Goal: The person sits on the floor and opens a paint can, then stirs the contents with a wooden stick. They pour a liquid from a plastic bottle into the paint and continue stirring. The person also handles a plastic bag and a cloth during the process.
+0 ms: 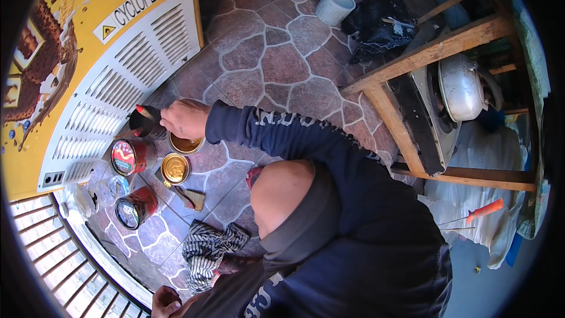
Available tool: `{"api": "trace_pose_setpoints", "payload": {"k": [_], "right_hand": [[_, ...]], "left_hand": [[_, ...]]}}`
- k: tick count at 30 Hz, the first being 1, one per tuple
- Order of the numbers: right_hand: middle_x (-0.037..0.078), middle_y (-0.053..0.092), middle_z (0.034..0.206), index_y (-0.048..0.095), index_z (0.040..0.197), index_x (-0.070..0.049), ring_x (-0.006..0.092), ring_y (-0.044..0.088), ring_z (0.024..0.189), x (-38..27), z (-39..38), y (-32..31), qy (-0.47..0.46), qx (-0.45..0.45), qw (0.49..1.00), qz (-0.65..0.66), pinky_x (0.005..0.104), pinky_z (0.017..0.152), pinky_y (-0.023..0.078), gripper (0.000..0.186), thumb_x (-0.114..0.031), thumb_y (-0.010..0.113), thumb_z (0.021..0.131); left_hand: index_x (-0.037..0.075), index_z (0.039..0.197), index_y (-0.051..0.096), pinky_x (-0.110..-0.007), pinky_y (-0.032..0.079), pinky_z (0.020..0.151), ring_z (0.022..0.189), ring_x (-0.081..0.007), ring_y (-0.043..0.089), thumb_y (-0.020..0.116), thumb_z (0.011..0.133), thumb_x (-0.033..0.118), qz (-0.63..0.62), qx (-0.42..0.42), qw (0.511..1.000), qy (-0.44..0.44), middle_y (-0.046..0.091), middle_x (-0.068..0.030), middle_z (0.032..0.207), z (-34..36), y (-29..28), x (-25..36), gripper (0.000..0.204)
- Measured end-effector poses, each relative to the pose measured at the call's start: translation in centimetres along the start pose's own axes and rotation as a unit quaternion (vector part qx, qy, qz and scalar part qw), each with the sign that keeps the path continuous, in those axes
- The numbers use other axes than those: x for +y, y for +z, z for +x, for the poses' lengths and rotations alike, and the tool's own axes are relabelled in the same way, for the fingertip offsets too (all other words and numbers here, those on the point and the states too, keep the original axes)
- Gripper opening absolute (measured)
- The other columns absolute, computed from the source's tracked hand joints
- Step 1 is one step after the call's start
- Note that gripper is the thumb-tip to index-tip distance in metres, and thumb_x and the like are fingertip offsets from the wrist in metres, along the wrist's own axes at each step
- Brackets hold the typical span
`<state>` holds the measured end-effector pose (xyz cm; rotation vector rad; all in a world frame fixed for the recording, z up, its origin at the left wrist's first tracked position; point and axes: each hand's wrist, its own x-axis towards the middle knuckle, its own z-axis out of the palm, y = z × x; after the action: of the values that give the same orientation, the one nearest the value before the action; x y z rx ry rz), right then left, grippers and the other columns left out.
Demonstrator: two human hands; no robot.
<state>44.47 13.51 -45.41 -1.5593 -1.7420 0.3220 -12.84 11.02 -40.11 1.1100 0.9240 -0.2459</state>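
Note:
My right hand (185, 119), in a dark printed sleeve, reaches left with its fingers closed above an open can (187, 144) of brownish contents. Whatever the fingers hold is hidden. Beside them stands a dark cup (143, 122) with a red-tipped stick or handle in it. At the lower edge my left hand (167, 302) is loosely curled, with nothing visible in it. Nearby sit a gold round lid (175, 168), a flat paintbrush (193, 199), a red can (133, 156) and another red can (136, 207). A bare knee (288, 191) partly blocks the floor.
A yellow cabinet with a white vented panel (126, 85) stands at left, above metal bars (65, 265). A striped cloth (212, 247) lies near my leg. Farther off are a white bucket (335, 6) and black bag (379, 23). At right, a wooden frame (435, 53) surrounds a kettle (462, 88).

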Motion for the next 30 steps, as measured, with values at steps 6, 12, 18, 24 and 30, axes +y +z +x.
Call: {"api": "trace_pose_setpoints", "payload": {"k": [6, 12, 18, 24, 30], "right_hand": [[0.024, 0.061, 0.065, 0.059, 0.078, 0.001, 0.0429, 0.064, 0.065, 0.4, -0.1, 0.2, -0.018, -0.048, 0.999, -0.006, 0.0504, 0.06, 0.051, 0.028, -0.022, 0.06, 0.093], [0.022, 0.062, 0.069, 0.06, 0.079, -0.002, 0.0418, 0.064, 0.066, 0.8, 0.4, 0.2, -0.073, -0.11, 0.991, -0.009, 0.0498, 0.061, 0.051, 0.026, -0.022, 0.06, 0.095], [0.025, 0.063, 0.069, 0.064, 0.09, 0.002, 0.0423, 0.065, 0.069, -0.5, 0.7, -1.1, 0.023, -0.098, 0.994, -0.033, 0.0482, 0.064, 0.052, 0.029, -0.023, 0.056, 0.099], [0.024, 0.065, 0.071, 0.066, 0.092, 0.004, 0.04, 0.066, 0.068, -1.2, 1.0, -1.5, 0.052, -0.087, 0.994, -0.045, 0.0463, 0.065, 0.052, 0.03, -0.023, 0.056, 0.099], [0.023, 0.065, 0.069, 0.065, 0.091, 0.004, 0.0393, 0.066, 0.067, -0.6, 1.2, -1.1, 0.016, -0.075, 0.992, 0.104, 0.0442, 0.063, 0.052, 0.026, -0.019, 0.055, 0.098]], "left_hand": [[-0.002, 0.108, 0.056, -0.03, 0.048, 0.073, 0.081, -0.0174, 0.062, 0.083, 0.075, 0.037, -0.01, -0.026, 0.999, -0.03, 0.065, -0.0098, 0.088, 0.6, 1.3, 1.7, 0.058], [0.0, 0.102, 0.058, -0.027, 0.046, 0.074, 0.083, -0.011, 0.056, 0.082, 0.079, 0.017, -0.016, 0.058, 0.995, -0.077, 0.059, -0.0008, 0.087, -1.4, 4.0, 5.4, 0.037], [0.002, 0.107, 0.056, -0.025, 0.042, 0.07, 0.077, -0.0078, 0.053, 0.083, 0.079, 0.008, -0.082, 0.038, 0.993, -0.073, 0.056, 0.0017, 0.085, -1.2, 4.6, 5.9, 0.039], [0.002, 0.105, 0.055, -0.024, 0.04, 0.066, 0.074, -0.0072, 0.052, 0.085, 0.077, 0.007, -0.108, 0.037, 0.991, -0.068, 0.056, 0.0021, 0.08, -1.3, 4.9, 5.7, 0.04], [0.002, 0.104, 0.056, -0.025, 0.039, 0.064, 0.073, -0.007, 0.052, 0.087, 0.074, 0.007, -0.141, 0.039, 0.988, -0.054, 0.057, 0.0019, 0.082, -1.3, 4.8, 5.4, 0.043]]}}
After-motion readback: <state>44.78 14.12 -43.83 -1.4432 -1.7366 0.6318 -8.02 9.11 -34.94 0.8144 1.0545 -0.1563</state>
